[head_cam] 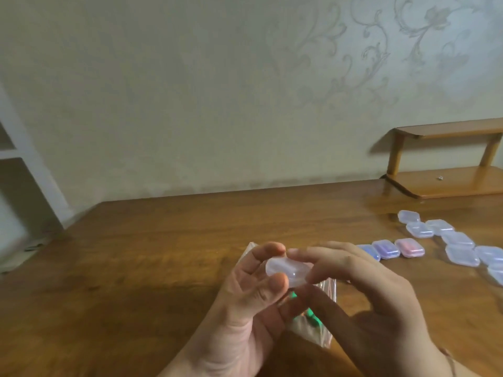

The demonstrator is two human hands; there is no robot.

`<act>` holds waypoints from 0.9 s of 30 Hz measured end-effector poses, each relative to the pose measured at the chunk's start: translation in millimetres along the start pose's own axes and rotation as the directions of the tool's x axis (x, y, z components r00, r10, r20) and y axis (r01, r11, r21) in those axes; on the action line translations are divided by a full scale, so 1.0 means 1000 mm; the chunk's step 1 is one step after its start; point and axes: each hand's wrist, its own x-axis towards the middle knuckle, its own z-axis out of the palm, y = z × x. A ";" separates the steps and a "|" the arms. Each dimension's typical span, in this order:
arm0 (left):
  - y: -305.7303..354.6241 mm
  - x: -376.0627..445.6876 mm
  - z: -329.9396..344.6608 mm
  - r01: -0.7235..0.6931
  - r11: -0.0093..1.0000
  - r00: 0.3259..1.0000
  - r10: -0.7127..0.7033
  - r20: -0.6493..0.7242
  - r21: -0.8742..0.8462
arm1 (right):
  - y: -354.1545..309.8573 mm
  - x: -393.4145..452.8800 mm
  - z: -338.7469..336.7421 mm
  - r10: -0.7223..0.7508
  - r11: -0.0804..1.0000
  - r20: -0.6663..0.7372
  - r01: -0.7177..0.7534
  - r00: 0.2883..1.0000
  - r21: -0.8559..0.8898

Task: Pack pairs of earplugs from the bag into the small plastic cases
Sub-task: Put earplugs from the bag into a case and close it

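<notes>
Head view, the only one: both hands meet over the middle of the wooden table, working one small clear case. Left hand pinches the case between thumb and fingertips at its left end; right hand has its fingertips curled onto the right end and top, so both are clamped on the same case. Whether the lid is cracked or fully closed I cannot tell (the plastic is clear and blurred).

Under the hands lies the clear bag, touching the table, with green earplugs showing through it just below the case. To the right, three filled cases sit in a row, tinted blue, purple and pink, and beyond them a loose cluster of empty-looking clear cases. A small wooden shelf stands at the far right corner.

Judging by the grip, the step is prying the lid open. Best done by steadying the base with the left hand while the right thumbnail lifts at the latch edge, gently, so the light case does not spring away, and keeping it over the bag for the short reach to the plugs.
</notes>
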 end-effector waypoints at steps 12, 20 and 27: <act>-0.006 -0.004 0.011 0.068 0.959 0.995 -0.046 0.086 -0.276 | -0.002 -0.001 0.002 0.114 0.983 -0.011 -0.111 0.993 0.144; -0.009 -0.003 0.001 0.026 0.975 1.000 -0.021 0.023 -0.222 | -0.004 0.002 -0.005 0.064 0.996 -0.025 -0.063 0.998 0.063; -0.005 0.000 0.004 -0.004 0.995 0.997 -0.004 -0.074 -0.102 | 0.000 0.003 -0.006 -0.001 0.991 -0.045 -0.005 0.999 -0.134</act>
